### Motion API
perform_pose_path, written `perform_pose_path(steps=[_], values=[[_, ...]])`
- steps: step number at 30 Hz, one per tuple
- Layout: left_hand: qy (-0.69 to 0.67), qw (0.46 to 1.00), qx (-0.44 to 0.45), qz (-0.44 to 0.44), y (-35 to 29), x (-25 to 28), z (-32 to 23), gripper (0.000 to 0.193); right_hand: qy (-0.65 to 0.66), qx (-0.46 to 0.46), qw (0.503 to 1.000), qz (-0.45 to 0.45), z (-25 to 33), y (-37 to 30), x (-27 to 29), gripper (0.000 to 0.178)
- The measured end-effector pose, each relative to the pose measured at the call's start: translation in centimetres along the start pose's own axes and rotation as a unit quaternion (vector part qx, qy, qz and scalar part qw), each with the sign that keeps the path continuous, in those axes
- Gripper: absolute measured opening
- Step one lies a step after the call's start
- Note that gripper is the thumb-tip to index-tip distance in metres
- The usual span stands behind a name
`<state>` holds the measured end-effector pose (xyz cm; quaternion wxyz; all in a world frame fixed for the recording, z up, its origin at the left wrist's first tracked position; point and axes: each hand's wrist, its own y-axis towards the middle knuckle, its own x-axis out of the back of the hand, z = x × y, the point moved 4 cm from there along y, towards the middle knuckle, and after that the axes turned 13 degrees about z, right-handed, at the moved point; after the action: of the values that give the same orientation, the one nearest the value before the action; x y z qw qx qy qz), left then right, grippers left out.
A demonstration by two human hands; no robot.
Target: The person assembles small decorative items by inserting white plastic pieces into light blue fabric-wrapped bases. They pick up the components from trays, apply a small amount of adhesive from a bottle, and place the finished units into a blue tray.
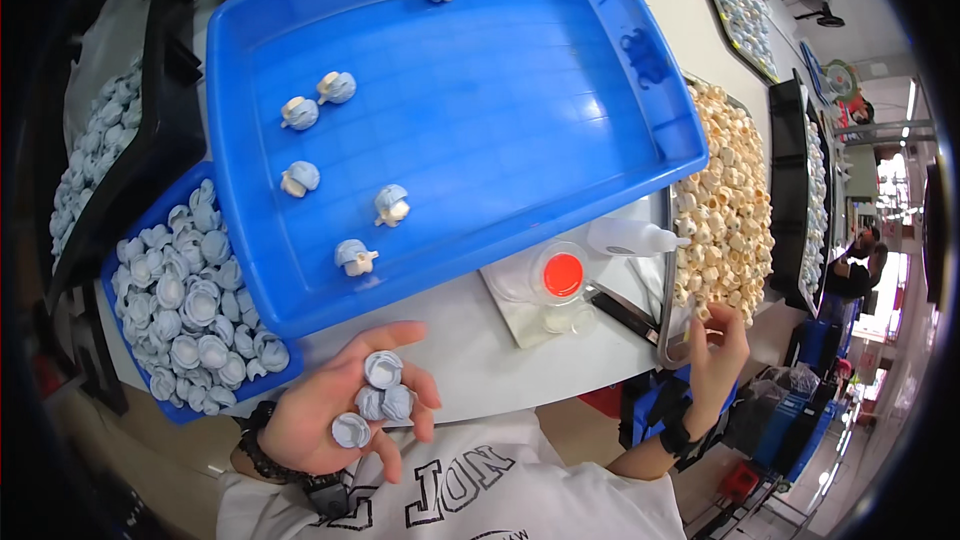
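My left hand (335, 405) is turned palm up, its fingers half curled around several pale blue hollow doll-hair caps (383, 369). On the right, my right hand (718, 345) reaches to the near edge of a metal tray heaped with small cream doll heads (728, 200). Its thumb and fingertips pinch a single cream doll head (701, 311) at the edge of the heap. In the large blue tub (480, 90) lie several finished-looking pieces, each a cream head with a blue cap, such as the capped doll head (392, 205).
Left of the tub, a smaller blue bin (290, 365) holds many blue caps. Between tub and metal tray are a white squeeze bottle (630, 238), a round cup of red-orange material (563, 275) and a black-handled tool (622, 310). A black crate (165, 110) stands far left.
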<state>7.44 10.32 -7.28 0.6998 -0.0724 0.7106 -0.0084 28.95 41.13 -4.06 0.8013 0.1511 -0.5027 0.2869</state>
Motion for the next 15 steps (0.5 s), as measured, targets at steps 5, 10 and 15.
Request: perform_pose_path(steps=[5,10,15], values=[[0.200,0.978,0.062,0.012,0.2,-0.6,0.1,0.049,0.320,0.276,0.905,0.044,7.7,-4.6,0.8,0.017],[0.251,0.958,0.127,0.053,0.1,0.2,0.7,0.051,0.337,0.439,0.759,0.342,15.8,-4.0,-6.4,0.031],[0.412,0.910,0.054,0.013,0.9,-0.4,0.4,0.035,0.359,0.433,0.777,0.284,18.3,-5.5,-8.0,0.037]])
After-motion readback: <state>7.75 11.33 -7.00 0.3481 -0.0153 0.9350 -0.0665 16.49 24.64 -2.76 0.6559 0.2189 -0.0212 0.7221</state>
